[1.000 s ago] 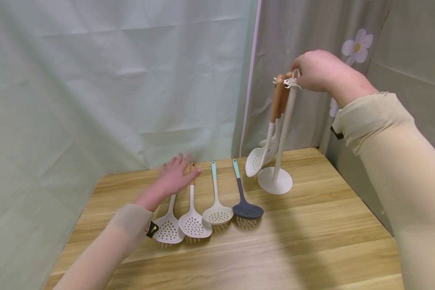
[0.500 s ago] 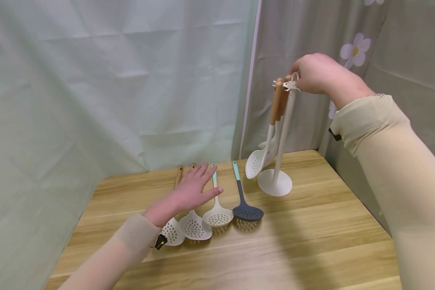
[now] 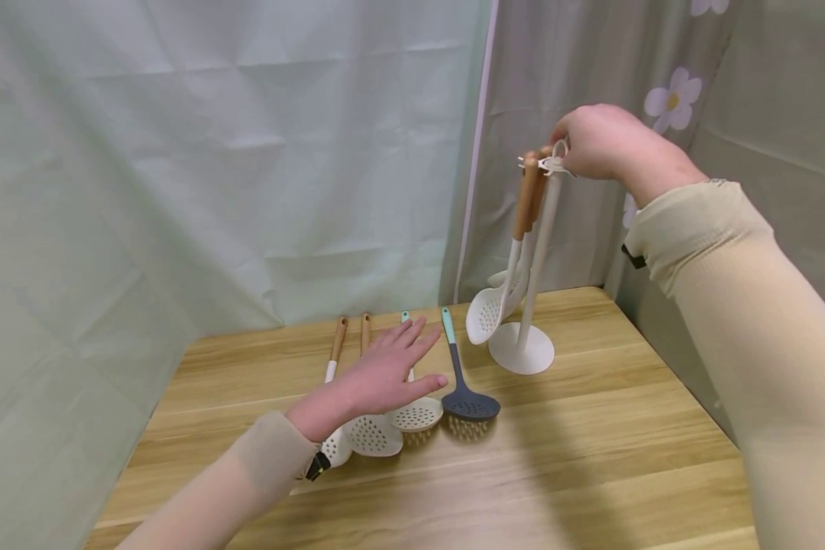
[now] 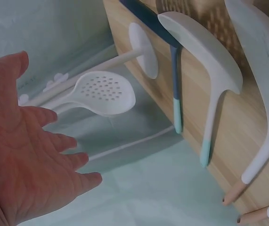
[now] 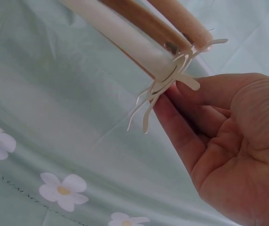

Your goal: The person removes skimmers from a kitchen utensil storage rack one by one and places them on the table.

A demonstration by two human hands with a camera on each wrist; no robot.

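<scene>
On the table [image 3: 591, 428], the left hand [image 3: 385, 374] hovers flat, fingers spread, holding nothing, over the mint-handled skimmer [image 3: 412, 412], whose handle points away; the right hand [image 3: 601, 141] pinches the rack [image 3: 532, 252] top.

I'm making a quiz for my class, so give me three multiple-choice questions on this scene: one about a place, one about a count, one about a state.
1. Where does the stand sit?
A. at the table's far right
B. at the near left corner
C. on the floor

2. How many skimmers lie flat on the table?
A. two
B. four
C. six

3. How is the left hand?
A. curled round a handle
B. in a fist
C. flat, fingers straight, over the skimmers

Answers:
1. A: its round base rests near the far right edge, by the curtain.
2. B: two with wooden handles, one cream with a mint tip, and one dark.
3. C: the wrist view shows an open palm holding nothing; the right hand pinches the stand's top.
</scene>
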